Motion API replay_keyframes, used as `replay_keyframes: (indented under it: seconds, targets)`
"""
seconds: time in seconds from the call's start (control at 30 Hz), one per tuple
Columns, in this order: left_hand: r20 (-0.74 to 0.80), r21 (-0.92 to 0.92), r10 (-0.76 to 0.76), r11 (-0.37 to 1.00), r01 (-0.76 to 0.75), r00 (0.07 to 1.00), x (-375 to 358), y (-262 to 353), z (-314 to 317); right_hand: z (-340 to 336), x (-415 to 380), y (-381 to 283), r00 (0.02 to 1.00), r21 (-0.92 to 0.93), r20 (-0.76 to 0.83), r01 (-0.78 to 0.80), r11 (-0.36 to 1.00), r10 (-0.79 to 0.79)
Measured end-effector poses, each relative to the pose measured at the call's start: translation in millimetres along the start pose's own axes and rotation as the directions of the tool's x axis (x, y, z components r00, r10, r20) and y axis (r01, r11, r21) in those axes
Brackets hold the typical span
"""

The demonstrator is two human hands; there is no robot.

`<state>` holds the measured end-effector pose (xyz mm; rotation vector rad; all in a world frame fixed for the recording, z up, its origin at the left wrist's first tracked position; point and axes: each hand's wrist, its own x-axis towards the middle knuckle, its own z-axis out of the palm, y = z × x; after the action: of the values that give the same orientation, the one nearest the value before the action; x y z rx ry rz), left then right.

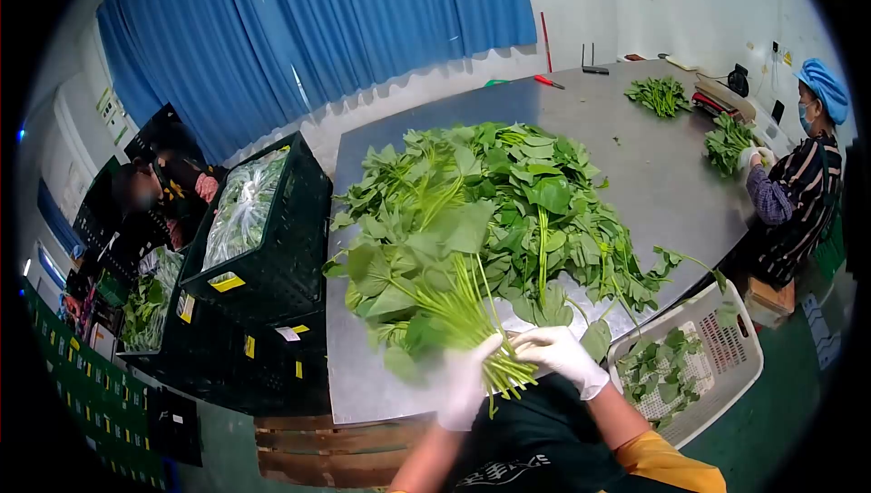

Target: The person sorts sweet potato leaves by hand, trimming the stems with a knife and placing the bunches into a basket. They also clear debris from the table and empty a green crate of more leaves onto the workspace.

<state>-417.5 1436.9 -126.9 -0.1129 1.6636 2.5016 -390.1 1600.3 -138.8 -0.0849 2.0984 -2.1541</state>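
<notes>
A bunch of leafy greens [463, 307] with long pale-green stems is in my gloved left hand [465, 382], whose fingers are closed round the stems and somewhat blurred. The cut ends stick out below, toward my body. At the right side of those stems is my gloved right hand [564, 356], its fingertips pinched together on the stems; exactly how many they hold is hidden. Just beyond both hands lies a large pile of the same leafy greens [535, 180] on the metal table [376, 393].
A white basket [748, 370] with loose leaves stands at the right. Dark crates [299, 221] holding bagged greens are stacked at the left. Across the table, a co-worker [798, 185] holds greens beside another bunch [658, 96]. Red-handled scissors [548, 82] lie at the back. Another person [168, 185] bends over crates.
</notes>
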Motion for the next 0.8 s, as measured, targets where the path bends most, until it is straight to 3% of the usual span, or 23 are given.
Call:
replay_keyframes:
  seconds: [0.1,0.17,0.23,0.37,0.4,0.43,0.47,0.5,0.57,0.6,0.63,0.7,0.77,0.8]
  targets:
    - [-0.024,-0.032,0.038,0.999,-0.039,0.999,-4,6,4,13,10,8,0.996,-0.147,-0.051,0.067,0.987,-0.075]
    - [-0.042,-0.078,-0.020,0.997,0.017,0.999,-4,8,3,17,11,13,0.989,0.083,-0.131,-0.064,0.994,0.075]
    - [-0.020,-0.051,-0.030,0.998,0.029,0.999,-8,14,6,21,4,13,0.985,0.154,-0.162,-0.038,0.987,0.063]
    - [0.072,-0.132,-0.043,0.990,0.052,0.997,-7,5,1,17,-19,-1,0.907,0.311,-0.419,0.179,0.933,-0.034]
    - [0.036,-0.040,0.016,0.999,-0.015,0.999,1,1,-14,-1,-12,26,0.793,0.427,-0.594,0.453,0.783,-0.135]
    - [0.007,0.056,0.077,0.995,-0.078,0.997,8,-4,-29,-29,-9,32,0.738,0.467,-0.609,0.629,0.621,-0.290]
    - [0.068,0.050,0.159,0.985,-0.162,0.985,12,-9,-44,-56,-12,38,0.744,0.612,-0.643,0.642,0.462,-0.181]
    - [-0.078,-0.114,0.013,0.993,-0.022,0.997,9,13,-34,-67,-12,42,0.662,0.574,-0.716,0.739,0.352,-0.223]
    - [-0.109,-0.213,-0.035,0.977,0.011,0.993,4,24,-30,-70,-2,18,0.679,0.576,-0.702,0.718,0.390,-0.213]
    - [-0.109,-0.214,-0.037,0.977,0.013,0.993,2,22,-31,-69,7,11,0.773,0.473,-0.607,0.537,0.698,-0.183]
    - [-0.051,-0.148,0.038,0.988,-0.045,0.998,0,18,-34,-66,19,10,0.847,0.291,-0.520,0.296,0.910,-0.109]
    - [0.003,-0.085,0.119,0.989,-0.118,0.993,1,10,-40,-61,56,55,0.872,0.032,-0.490,0.048,0.998,-0.026]
    - [0.017,-0.288,-0.137,0.948,0.136,0.990,12,-2,-51,-59,83,73,0.893,-0.327,-0.450,-0.156,0.932,-0.008]
    - [0.088,-0.067,0.064,0.996,-0.058,0.994,13,-17,-64,-60,91,79,0.908,-0.180,-0.412,-0.163,0.970,0.076]
